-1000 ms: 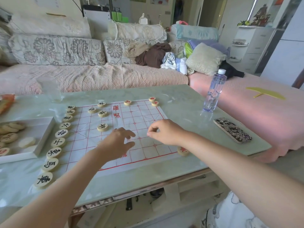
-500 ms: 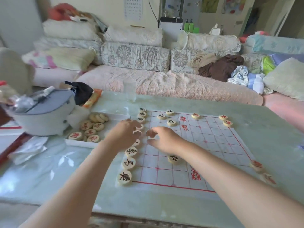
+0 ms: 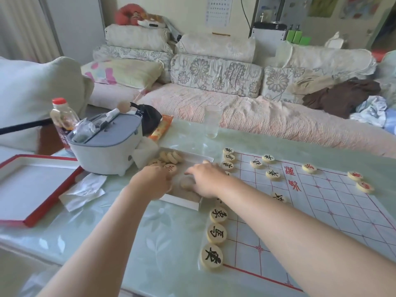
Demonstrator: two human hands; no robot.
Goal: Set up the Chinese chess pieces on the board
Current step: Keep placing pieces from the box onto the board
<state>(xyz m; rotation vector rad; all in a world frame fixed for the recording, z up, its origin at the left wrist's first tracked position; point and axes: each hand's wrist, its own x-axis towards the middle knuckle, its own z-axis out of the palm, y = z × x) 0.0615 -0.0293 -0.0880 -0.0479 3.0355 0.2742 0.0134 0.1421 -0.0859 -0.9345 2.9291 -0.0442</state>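
Red-rimmed lid sits far left on the worktop, grey pouch beside it. Left hand is down in the white box, fingers curled over the loose pieces; can't tell if it has one. Right hand reaches into the same box, fingers over a blank-side piece, grip unclear. Black-lettered pieces line the left edge of the board. Red-lettered pieces sit at its far right.
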